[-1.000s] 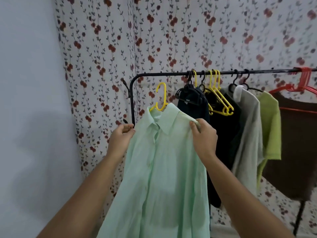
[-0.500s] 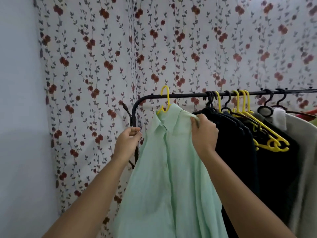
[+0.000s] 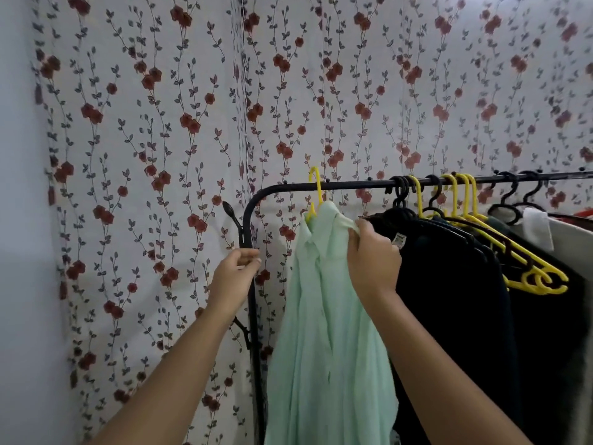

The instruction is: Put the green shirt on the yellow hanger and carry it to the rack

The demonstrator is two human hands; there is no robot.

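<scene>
Left of centre in the frame, the left hand (image 3: 234,274) hangs free with loosely curled fingers, just in front of the upright post of the rack (image 3: 353,184). It holds no cloth, and I cannot tell if it touches the post. To its right, the hook of the yellow hanger (image 3: 317,179) sits over the black bar near its left end, and the green shirt (image 3: 327,316) hangs from it, a little bunched. The right hand (image 3: 372,258) clenches the shirt's shoulder beside the collar.

I judge the hanging almost finished. To do it well, let the hook carry the whole weight before releasing. Then smooth the shoulder over the hanger arm, keeping a gap to the dark clothes (image 3: 449,284) and the spare yellow hangers (image 3: 529,274) further right.
</scene>
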